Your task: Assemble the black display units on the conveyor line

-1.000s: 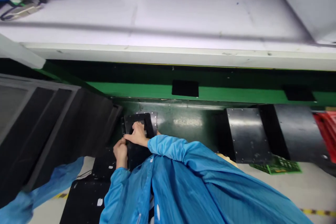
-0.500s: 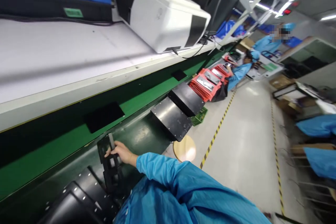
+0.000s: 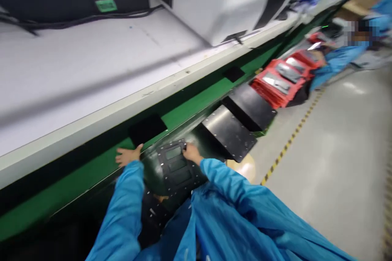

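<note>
Here's the way through: mid-frame, the green strip [image 3: 196,98] gives a long diagonal lane, with the white bench edge [image 3: 153,94] fencing it off above. The right hand [image 3: 192,153] grips the black panel [image 3: 175,159] at centre, and just right of it there's a slim gap before the nearer metal box [image 3: 229,132] blocks! Further up-right, the second box [image 3: 252,106] and red stack [image 3: 275,85] bar the path. Lower right, floor [image 3: 312,171] opens wide.

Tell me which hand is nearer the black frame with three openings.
Right. The right hand touches the black frame at its upper-right corner; the left hand is apart from it, to its left.
</note>
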Available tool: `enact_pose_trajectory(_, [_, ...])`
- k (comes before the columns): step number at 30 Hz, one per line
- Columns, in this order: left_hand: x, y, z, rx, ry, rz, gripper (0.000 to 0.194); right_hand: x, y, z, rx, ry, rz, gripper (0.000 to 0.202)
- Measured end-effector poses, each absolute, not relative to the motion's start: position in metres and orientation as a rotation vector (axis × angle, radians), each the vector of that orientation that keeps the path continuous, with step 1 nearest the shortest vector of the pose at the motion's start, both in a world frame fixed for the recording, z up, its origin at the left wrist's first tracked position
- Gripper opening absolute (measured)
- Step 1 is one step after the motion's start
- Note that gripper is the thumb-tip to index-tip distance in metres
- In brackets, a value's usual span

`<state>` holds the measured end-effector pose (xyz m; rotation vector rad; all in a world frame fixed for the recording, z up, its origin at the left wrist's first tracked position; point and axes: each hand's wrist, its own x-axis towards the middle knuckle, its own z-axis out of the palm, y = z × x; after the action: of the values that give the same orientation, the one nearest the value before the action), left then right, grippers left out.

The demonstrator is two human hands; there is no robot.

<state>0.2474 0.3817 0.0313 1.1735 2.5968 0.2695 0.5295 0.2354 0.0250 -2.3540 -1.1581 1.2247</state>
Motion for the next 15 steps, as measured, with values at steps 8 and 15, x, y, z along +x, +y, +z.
enact_pose_trajectory(8, [0.262, 0.409, 0.006, 1.097, 2.605, 0.414, 0.103, 0.543, 0.22, 0.004, -2.162, -1.64, 1.238, 0.031])
enact_pose_trajectory(15, [0.254, 0.438, 0.004, 1.105, 2.443, 0.376, 0.07, 0.55, 0.202, 0.0, -1.954, -1.513, 1.373, 0.017])
